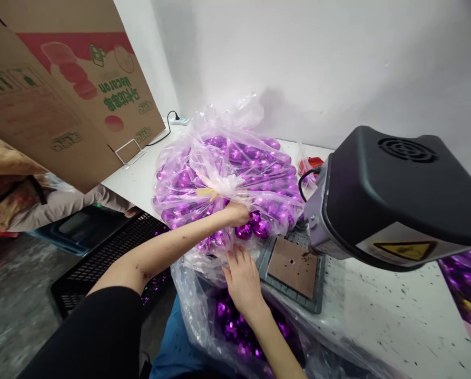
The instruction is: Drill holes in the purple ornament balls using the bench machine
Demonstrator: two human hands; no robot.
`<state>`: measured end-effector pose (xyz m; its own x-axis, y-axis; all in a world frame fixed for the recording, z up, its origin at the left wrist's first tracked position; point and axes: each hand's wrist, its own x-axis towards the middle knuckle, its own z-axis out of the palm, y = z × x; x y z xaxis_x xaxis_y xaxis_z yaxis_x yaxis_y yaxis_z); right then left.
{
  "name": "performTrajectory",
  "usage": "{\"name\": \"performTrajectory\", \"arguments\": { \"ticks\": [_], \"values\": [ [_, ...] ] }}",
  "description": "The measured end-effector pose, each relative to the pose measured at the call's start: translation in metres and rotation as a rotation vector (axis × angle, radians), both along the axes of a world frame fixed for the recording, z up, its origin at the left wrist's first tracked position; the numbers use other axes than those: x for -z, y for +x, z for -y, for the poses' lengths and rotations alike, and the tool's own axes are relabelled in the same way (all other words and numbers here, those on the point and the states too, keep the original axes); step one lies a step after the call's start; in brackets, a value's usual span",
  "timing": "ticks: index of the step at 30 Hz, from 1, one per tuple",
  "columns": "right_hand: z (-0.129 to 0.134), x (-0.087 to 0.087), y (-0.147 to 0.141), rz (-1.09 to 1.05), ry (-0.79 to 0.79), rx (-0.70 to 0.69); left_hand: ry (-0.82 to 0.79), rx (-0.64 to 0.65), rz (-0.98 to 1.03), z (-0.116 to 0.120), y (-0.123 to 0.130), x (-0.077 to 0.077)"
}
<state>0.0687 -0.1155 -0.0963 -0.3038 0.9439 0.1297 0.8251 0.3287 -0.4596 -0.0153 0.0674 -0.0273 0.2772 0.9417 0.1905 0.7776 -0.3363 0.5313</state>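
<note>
A large clear plastic bag (275,195) full of shiny purple balls lies on the white table, its gathered top bunched near the middle with a yellow strip (206,192) beside it. My left hand (238,212) reaches to the bag's near side; its fingers are mostly hidden behind the film and balls. Just to its right, several purple mirrored balls (253,226) show uncovered. My right hand (241,271) lies with fingers spread on the crumpled plastic at the table's front edge, below those balls.
A black machine head (401,200) overhangs a grey plate with a brown board (293,267) at the right. An open bag of purple balls (235,326) hangs below the table edge. A cardboard box (73,95), black crate (101,258) and seated person (18,195) are at left.
</note>
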Motion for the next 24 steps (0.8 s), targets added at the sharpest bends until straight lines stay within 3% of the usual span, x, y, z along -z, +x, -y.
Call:
{"name": "performTrajectory", "arguments": {
  "ticks": [5,8,12,16,18,20,24],
  "values": [
    [0.003,-0.004,-0.005,-0.023,-0.012,0.001,0.052,0.205,-0.187,0.069,0.001,0.004],
    [0.009,-0.004,-0.008,-0.038,-0.011,0.003,0.139,0.228,-0.261,0.090,0.012,0.013],
    [0.021,-0.011,-0.002,-0.066,0.016,-0.011,0.093,0.187,-0.244,0.086,0.016,0.012],
    [0.020,-0.040,0.018,-0.122,0.086,0.028,0.013,0.281,-0.074,0.082,-0.007,-0.010],
    [0.008,-0.058,0.027,-0.160,0.123,0.088,0.027,0.285,0.003,0.083,-0.022,-0.021],
    [-0.014,-0.074,0.032,-0.184,0.148,0.143,0.054,0.202,0.018,0.085,-0.033,-0.026],
    [-0.071,-0.081,0.035,-0.153,0.170,0.261,0.062,0.016,0.029,0.090,-0.043,-0.016]
  ]
}}
